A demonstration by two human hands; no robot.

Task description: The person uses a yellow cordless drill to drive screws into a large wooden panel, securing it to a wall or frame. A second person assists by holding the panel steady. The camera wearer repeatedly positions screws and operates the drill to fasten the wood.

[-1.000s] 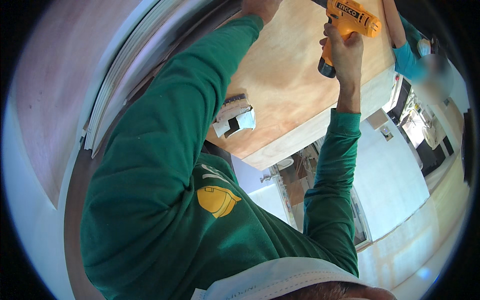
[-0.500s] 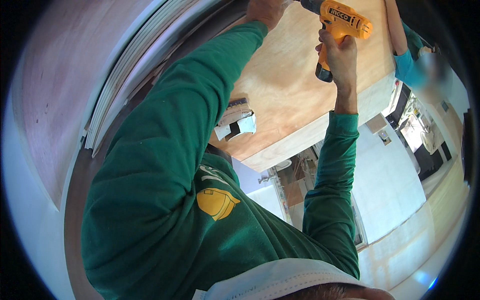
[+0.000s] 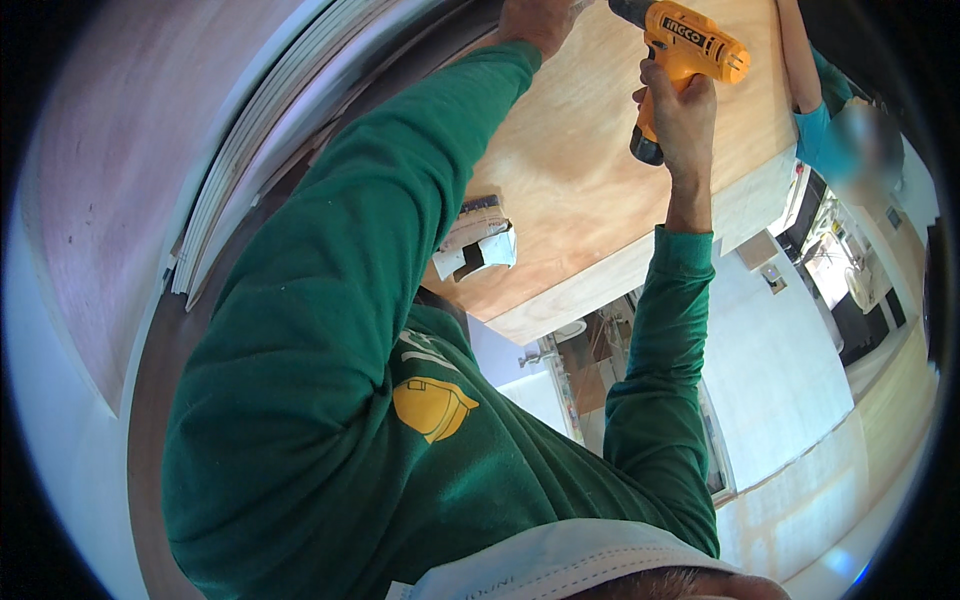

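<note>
Largest: the pale-brown plywood panel [image 3: 600, 190], by which the upper middle of the view is filled; its near edge is trimmed w/ a paler strip. On the L, a stack of boards [image 3: 262, 130] is seen edge-on, bent into a curve by the lens. On the R, beyond the R sleeve, a whitish panel [image 3: 770, 350] is seen. A green sweatshirt [image 3: 285, 340] is worn, both sleeves stretched up twd the top edge. At upper R, part of a co-worker is shown, w/ a teal sleeve [image 3: 818, 140] & a bare forearm [image 3: 797, 60] by the panel's far side. At bottom, a pale face mask [image 3: 560, 555] is seen.

Next, the orange & black drill [image 3: 712, 55]: it is held up over the plywood at top, R of centre, chuck pointed L & partly cut off by the frame. Its grip is wrapped by the right hand [image 3: 688, 125], fingers closed, black base showing below. The left hand [image 3: 538, 24] is placed just L of the chuck; it's cropped by the top edge, so whether anything is gripped can't be told.

Smallest: a torn white & brown packet [image 3: 492, 250], seen against the plywood beside the L sleeve.
</note>
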